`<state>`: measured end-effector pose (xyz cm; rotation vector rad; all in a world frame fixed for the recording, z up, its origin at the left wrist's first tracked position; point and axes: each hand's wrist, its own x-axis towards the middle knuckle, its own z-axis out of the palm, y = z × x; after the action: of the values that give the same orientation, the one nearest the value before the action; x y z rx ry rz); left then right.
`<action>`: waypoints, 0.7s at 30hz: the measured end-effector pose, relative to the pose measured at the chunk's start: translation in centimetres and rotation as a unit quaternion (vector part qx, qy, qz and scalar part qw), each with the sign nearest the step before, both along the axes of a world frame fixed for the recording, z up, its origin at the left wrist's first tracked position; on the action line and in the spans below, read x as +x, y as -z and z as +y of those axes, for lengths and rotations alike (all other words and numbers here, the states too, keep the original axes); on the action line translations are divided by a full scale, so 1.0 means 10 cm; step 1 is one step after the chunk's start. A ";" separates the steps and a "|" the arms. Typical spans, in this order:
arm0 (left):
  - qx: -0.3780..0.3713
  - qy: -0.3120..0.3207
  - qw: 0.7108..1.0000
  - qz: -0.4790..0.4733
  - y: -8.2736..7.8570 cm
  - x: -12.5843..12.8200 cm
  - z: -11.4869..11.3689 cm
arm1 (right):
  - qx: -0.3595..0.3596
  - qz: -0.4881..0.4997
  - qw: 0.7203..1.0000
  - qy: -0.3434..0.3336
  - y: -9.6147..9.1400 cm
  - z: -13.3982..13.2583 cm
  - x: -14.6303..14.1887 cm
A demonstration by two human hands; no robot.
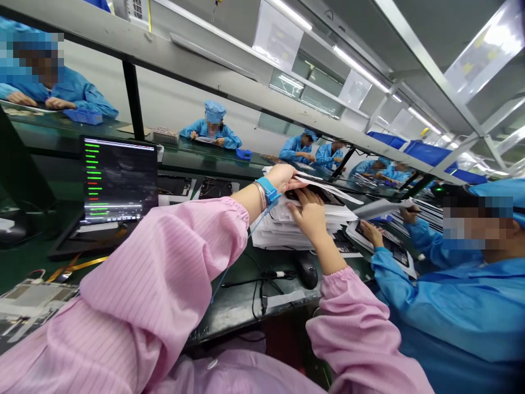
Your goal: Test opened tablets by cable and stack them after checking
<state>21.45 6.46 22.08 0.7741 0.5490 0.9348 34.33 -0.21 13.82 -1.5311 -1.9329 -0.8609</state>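
My left hand [284, 178], with a blue strap and bangles at its wrist, is at the far side of a pile of white sheets [279, 232]. Its fingers close on the raised top white sheet [328, 189]. Below that sheet lies a dark flat panel [324, 196], partly covered. My right hand [309, 213] reaches in from the near side, thumb and fingers apart, with its fingertips against the panel. Exactly how the fingertips meet the panel is partly hidden by the sheet.
A black mouse [307, 272] and tangled cables [262, 279] lie before the pile. On the left stands a lit screen [120, 180], with exposed electronics [36, 301] nearer. At right, a co-worker in blue [451, 306] handles a dark panel [397, 249] close to my right arm.
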 end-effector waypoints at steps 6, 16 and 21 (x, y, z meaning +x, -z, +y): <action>-0.004 -0.033 0.999 0.007 0.12 -0.07 -0.23 | -0.051 -0.035 0.998 0.033 -0.08 0.04 0.03; -0.011 -0.060 0.998 0.027 0.16 -0.05 -0.52 | -0.098 -0.009 0.995 0.011 -0.10 0.07 -0.02; 0.019 0.013 1.000 -0.015 -0.08 -0.24 -0.92 | -0.106 0.023 0.994 -0.014 -0.14 0.06 -0.04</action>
<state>19.07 -2.69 22.83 0.7974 0.4944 0.9331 33.94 0.43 15.17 -1.6227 -2.0620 -0.6185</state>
